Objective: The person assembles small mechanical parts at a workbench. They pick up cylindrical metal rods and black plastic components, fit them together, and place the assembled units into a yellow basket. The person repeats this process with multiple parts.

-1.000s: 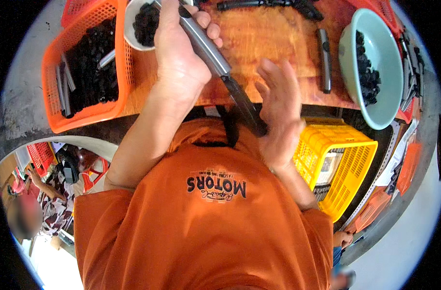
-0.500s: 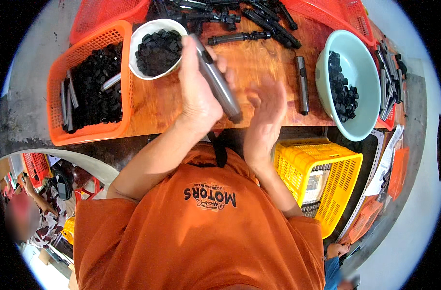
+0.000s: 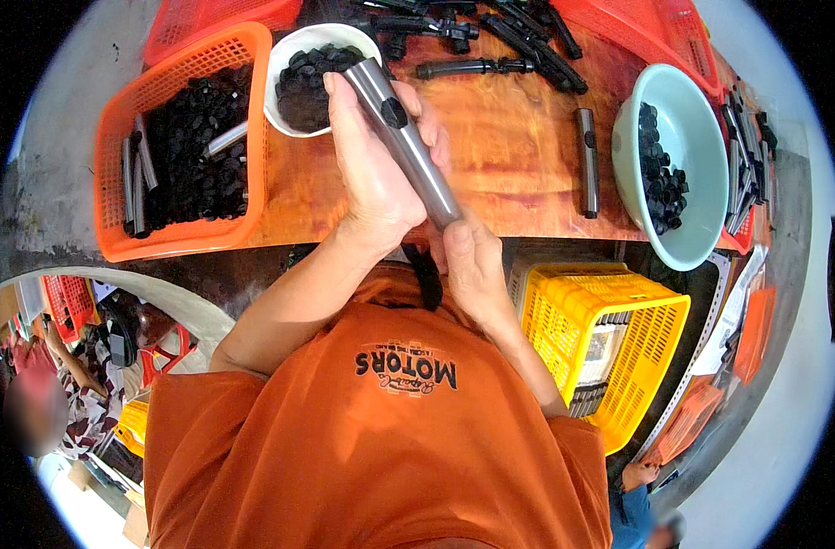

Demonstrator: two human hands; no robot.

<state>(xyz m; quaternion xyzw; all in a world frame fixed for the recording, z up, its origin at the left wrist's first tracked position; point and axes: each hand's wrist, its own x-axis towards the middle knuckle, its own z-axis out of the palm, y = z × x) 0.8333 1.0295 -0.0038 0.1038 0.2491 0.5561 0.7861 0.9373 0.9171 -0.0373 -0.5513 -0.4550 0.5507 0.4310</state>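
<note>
A grey metal tube (image 3: 422,165) with a black fitting set into its side slants across my left hand (image 3: 371,188), whose fingers wrap round it from behind. The tube's lower end meets my right hand (image 3: 475,270), with the thumb on the near side and the other fingers mostly hidden. A white bucket (image 3: 273,87) of small black caps stands just beyond my left hand. A similar grey tube (image 3: 589,169) lies on the wooden table (image 3: 518,156) to the right.
An orange basket (image 3: 260,146) at left holds black caps and several metal tubes. At right stands a pale blue basin (image 3: 705,146) with black caps. Black tubular parts (image 3: 536,50) lie at the back. Below the table edge sits a yellow crate (image 3: 660,366). Other people show at the lower edges.
My right hand, raised and apart from the tube before, has come down and in to its lower end. The tube stays in my left hand. The view has shifted slightly.
</note>
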